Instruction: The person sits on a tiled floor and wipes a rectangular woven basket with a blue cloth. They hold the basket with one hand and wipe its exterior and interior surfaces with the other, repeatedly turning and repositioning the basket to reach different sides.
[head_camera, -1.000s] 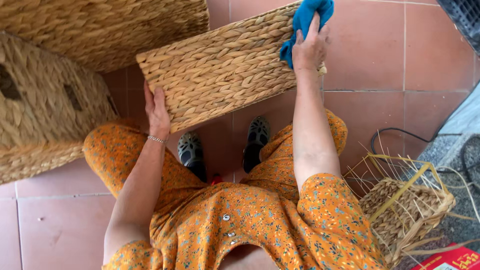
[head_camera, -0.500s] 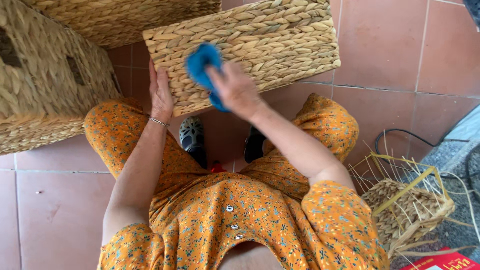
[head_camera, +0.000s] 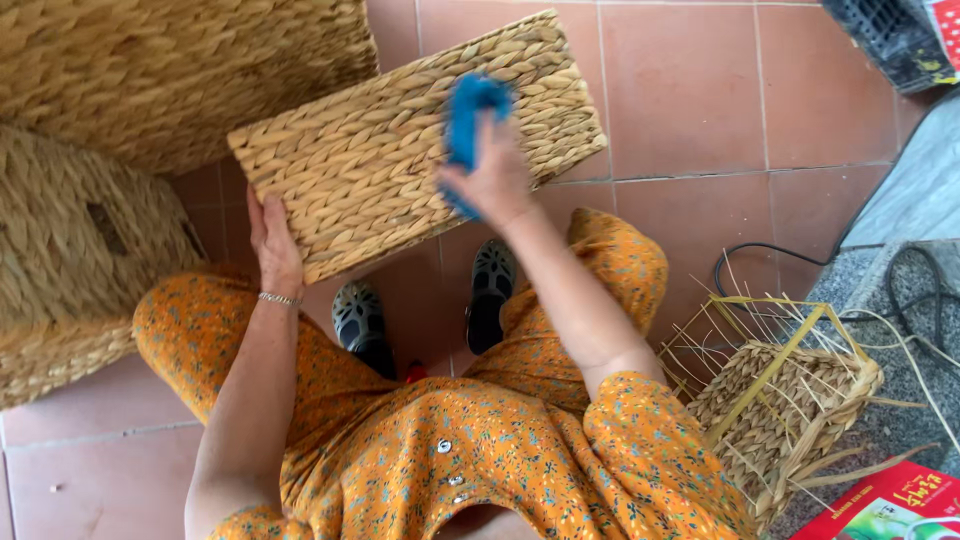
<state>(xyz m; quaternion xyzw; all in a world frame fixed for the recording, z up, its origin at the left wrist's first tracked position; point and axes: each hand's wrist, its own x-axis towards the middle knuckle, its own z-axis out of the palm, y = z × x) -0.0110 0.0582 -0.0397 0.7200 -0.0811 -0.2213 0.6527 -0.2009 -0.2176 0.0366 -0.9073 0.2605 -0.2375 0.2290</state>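
1. Gripping a blue cloth (head_camera: 466, 125), the right hand (head_camera: 495, 180) presses it onto the woven basket (head_camera: 400, 150).
2. The left hand (head_camera: 272, 245) clasps that basket's near-left edge, fingers wrapped underneath.
3. Beyond the left hand stand larger woven baskets (head_camera: 120, 90).

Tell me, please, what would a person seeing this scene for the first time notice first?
The eye goes first to the rectangular woven basket at the upper centre, tilted over the tiled floor. The right hand presses a bright blue cloth against its flat side, while the left hand grips its lower left edge. At the lower right stands an unfinished basket with loose straw ends sticking out.
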